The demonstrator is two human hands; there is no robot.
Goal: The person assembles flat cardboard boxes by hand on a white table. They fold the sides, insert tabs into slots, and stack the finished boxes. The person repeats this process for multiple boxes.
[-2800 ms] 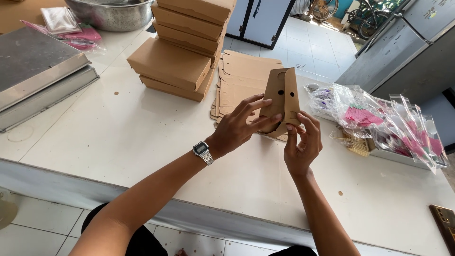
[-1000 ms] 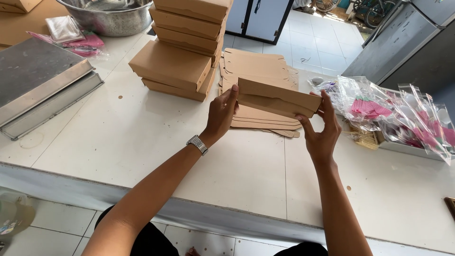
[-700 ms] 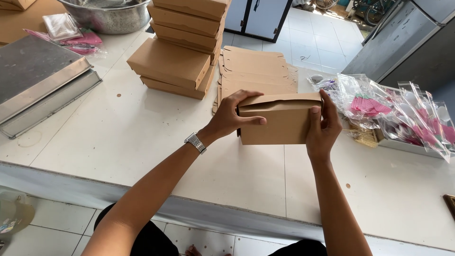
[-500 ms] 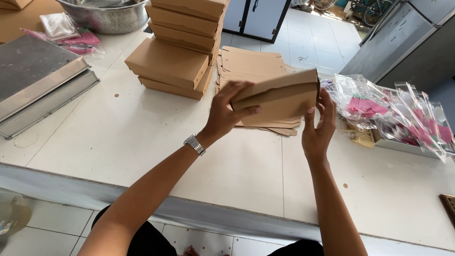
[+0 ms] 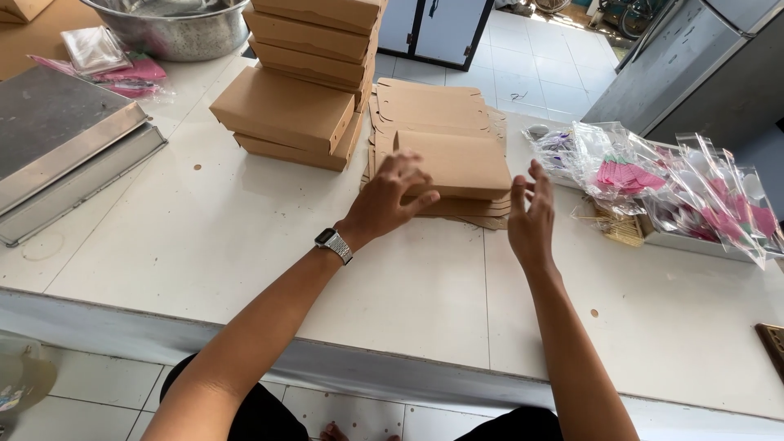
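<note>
left hand [image 5: 390,196]: fingers spread, tips resting on folded cardboard box [image 5: 457,166] | right hand [image 5: 531,220]: open, fingers loosely apart, just beside the box's right end, not touching | box: atop pile of flat cardboard blanks [image 5: 433,102] on white table [image 5: 245,245]

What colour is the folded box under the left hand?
Plain brown cardboard; the folded box under the left hand shows best in the head view.

folded box [image 5: 453,165]: lifted → lying on flat stack [image 5: 441,110] | right hand [image 5: 531,216]: released, fingers spread
</note>
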